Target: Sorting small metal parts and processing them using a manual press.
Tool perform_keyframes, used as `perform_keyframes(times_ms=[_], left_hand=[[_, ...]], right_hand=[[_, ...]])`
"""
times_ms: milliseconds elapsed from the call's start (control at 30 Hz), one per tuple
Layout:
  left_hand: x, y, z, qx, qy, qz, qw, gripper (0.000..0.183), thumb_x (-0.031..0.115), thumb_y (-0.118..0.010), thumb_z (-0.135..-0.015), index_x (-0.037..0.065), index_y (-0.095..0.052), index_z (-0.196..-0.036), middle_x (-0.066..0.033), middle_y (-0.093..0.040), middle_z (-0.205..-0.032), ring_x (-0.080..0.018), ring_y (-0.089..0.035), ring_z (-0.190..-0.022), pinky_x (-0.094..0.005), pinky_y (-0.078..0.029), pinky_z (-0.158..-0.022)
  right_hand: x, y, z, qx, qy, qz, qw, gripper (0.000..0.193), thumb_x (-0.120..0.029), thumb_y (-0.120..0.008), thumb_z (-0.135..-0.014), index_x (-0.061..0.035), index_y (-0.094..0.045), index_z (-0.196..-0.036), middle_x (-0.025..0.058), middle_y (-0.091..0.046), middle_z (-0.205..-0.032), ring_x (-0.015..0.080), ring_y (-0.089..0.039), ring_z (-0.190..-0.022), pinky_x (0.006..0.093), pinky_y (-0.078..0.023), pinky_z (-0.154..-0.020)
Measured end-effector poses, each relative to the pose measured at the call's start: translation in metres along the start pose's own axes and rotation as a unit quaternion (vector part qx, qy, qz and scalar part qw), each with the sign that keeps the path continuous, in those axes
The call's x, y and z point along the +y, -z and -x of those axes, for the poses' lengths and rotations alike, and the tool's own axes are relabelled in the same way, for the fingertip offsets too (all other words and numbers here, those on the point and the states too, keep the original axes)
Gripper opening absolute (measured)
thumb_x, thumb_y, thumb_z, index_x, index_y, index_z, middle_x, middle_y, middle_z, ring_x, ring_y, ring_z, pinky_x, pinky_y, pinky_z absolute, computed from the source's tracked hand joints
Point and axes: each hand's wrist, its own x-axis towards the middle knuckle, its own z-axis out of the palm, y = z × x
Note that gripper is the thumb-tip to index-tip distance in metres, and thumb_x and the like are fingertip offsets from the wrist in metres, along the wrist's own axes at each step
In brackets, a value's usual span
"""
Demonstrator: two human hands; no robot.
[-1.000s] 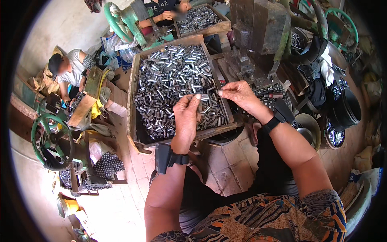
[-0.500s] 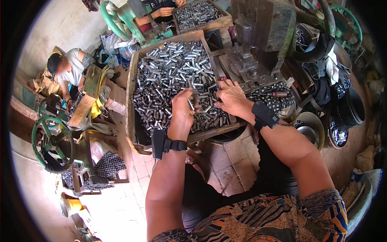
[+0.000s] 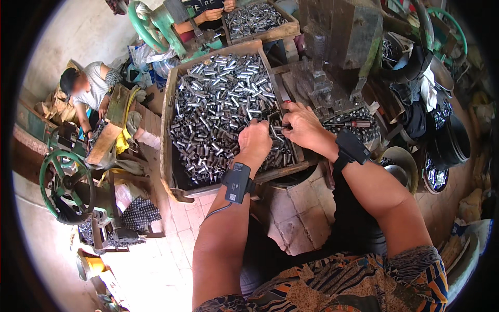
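A shallow wooden tray [image 3: 167,122] in front of me holds a heap of short metal tubes [image 3: 223,78], brighter at the far side and darker nearer me. My left hand [image 3: 255,139] is over the near right part of the heap, knuckles up and fingers curled closed; what they grip is hidden beneath them. Just to its right, by the tray's right wall, my right hand [image 3: 304,126] has thumb and forefinger drawn together in a pinch. A small dark metal piece shows at those fingertips, too indistinct to name. A narrow gap separates the hands.
A heavy metal press [image 3: 338,41] stands at the right of the tray. Behind is another tray [image 3: 291,26] of metal parts, with a co-worker's hands nearby. A seated person [image 3: 93,86] works at the left, near a green handwheel [image 3: 67,187]. Metal basins [image 3: 400,161] stand at the right.
My left hand has moved right, toward my right hand, and turned knuckles up; the shiny tube seen in its fingers before is now hidden. My right hand has shifted slightly right.
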Motion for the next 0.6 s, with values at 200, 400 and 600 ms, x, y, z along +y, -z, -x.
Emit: perform_keyframes(times_ms=[200,400,600], left_hand=[[0.004,-0.007,-0.004,0.0,-0.042,-0.032,0.999,0.013,0.006,-0.058,-0.074,0.006,-0.062,-0.087,-0.0183,-0.061,-0.091,-0.0355,-0.063,-0.08,-0.0437,-0.051,-0.068],[0.011,-0.004,-0.005,-0.026,-0.056,-0.062,0.996,0.023,0.004,-0.058,-0.072,0.003,-0.059,-0.095,-0.0199,-0.061,-0.094,-0.0348,-0.064,-0.082,-0.042,-0.052,-0.07],[0.01,0.002,-0.001,0.003,-0.064,-0.014,0.998,0.022,0.005,-0.06,-0.07,-0.001,-0.058,-0.091,-0.0225,-0.062,-0.09,-0.0357,-0.064,-0.077,-0.0417,-0.052,-0.067]], right_hand=[[-0.001,0.01,0.002,-0.005,-0.048,-0.048,0.998,0.013,-0.01,-0.069,-0.071,-0.001,-0.062,-0.078,0.0129,-0.06,-0.101,0.0321,-0.055,-0.098,0.041,-0.044,-0.078],[0.004,0.009,0.006,-0.007,-0.042,-0.069,0.997,0.011,-0.008,-0.068,-0.072,-0.0028,-0.063,-0.08,0.011,-0.062,-0.085,0.0321,-0.059,-0.085,0.0398,-0.046,-0.071],[0.001,0.001,0.008,0.011,0.041,-0.013,0.999,0.012,-0.008,-0.068,-0.07,-0.0066,-0.065,-0.081,0.0064,-0.061,-0.082,0.0266,-0.055,-0.09,0.0382,-0.041,-0.079]])
